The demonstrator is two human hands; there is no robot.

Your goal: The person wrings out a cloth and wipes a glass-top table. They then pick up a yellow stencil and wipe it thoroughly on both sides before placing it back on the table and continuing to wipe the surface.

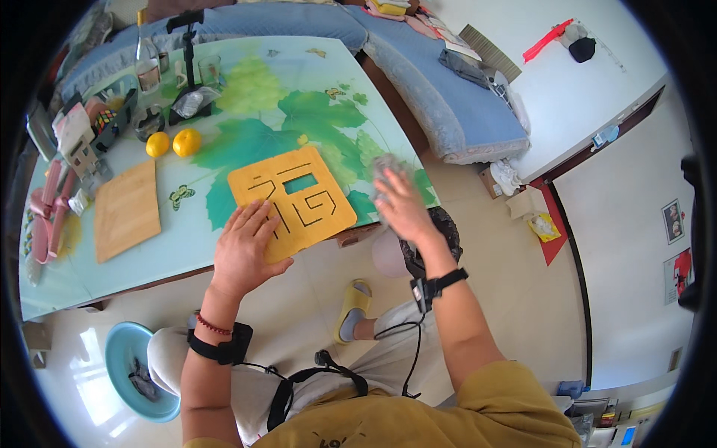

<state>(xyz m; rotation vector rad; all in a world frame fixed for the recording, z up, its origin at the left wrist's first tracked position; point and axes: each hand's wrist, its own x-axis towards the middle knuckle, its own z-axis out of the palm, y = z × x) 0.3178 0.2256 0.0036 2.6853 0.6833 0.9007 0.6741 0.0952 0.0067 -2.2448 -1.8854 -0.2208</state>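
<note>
A yellow board [333,210] with rounded corners, a cut-out window and dark cut lines forming a character lies near the table's front edge. My left hand [245,245] holds its near left part, fingers on top and thumb along the near edge. To the right, my right hand [402,204] presses a crumpled grey cloth [386,163] on the glossy tabletop [185,238] by its right front corner. The hand and cloth are slightly blurred, and the palm side is hidden. A plain wooden board [127,210] lies to the left of the yellow one.
Two yellow citrus fruits [186,143], a black stand [190,67], a glass bottle [147,61] and a Rubik's cube [105,120] occupy the table's left side. Below the right corner stands a black-lined bin [442,229]. A blue basin [126,347] sits on the floor. A sofa [437,106] borders the table.
</note>
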